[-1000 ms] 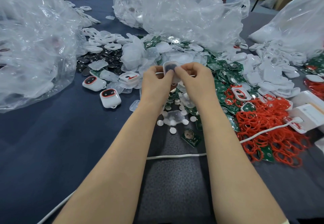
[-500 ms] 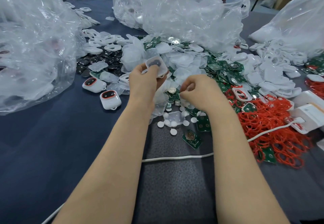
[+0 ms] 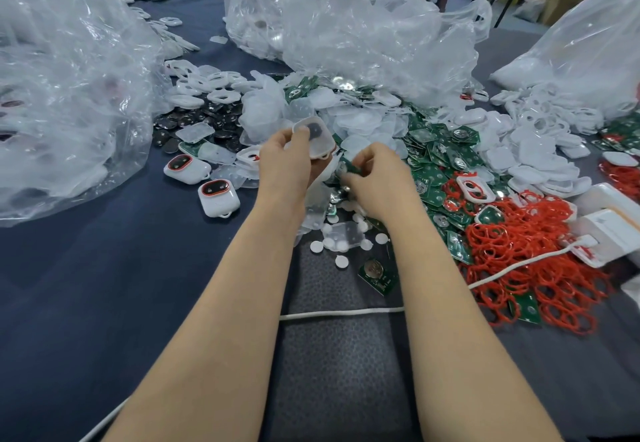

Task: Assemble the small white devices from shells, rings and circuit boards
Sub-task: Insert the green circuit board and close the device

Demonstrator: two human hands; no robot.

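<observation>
left hand (image 3: 284, 162) fingers grip a rounded white plastic shell (image 3: 314, 137), right hand (image 3: 378, 180) fingers pinch a flat green circuit board (image 3: 352, 168).

On my right hand (image 3: 377, 182) the fingertips curl out of my sight right of the shell (image 3: 314, 137), covering most of a green board (image 3: 351, 167). Left of the shell, the plastic bag (image 3: 69, 95) runs off frame, its contents blurred.
</observation>
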